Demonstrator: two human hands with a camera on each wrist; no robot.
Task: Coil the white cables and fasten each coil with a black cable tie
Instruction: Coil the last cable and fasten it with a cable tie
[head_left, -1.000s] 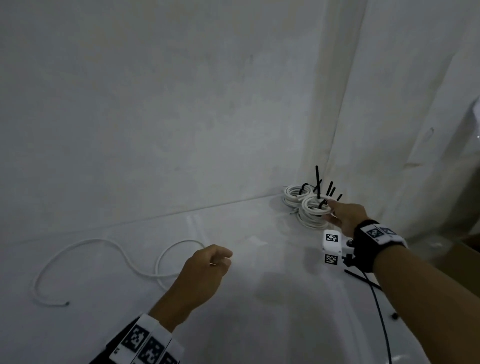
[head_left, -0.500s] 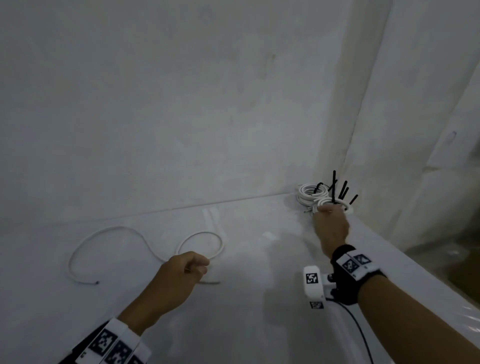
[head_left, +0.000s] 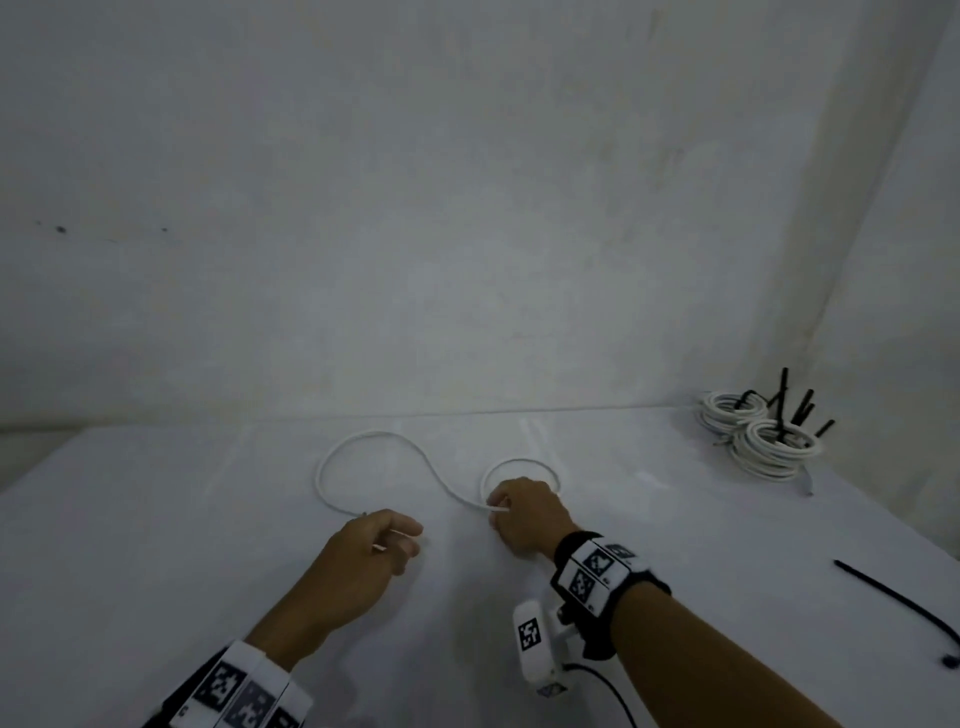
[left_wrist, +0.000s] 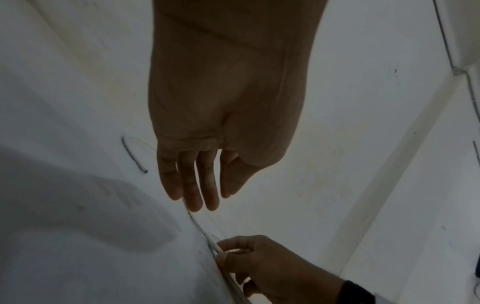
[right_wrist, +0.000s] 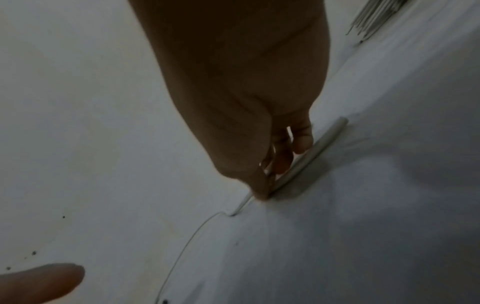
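Observation:
A loose white cable lies in an S-shape on the white table. My right hand pinches it near one end, beside its small loop. In the right wrist view my right hand holds the cable against the table, with a short end sticking out past the fingers. My left hand hovers just left of it, near the cable's other end. In the left wrist view my left hand has relaxed, nearly straight fingers holding nothing. Tied white coils with black ties upright sit at the far right corner.
A loose black cable tie lies on the table at the right, near the edge. A plain wall runs along the back of the table. The coils show blurred at the top right of the right wrist view.
My right hand left the coils at the far right corner, came to the loose cable and pinched it. The view swung left; my left hand stays near the cable.

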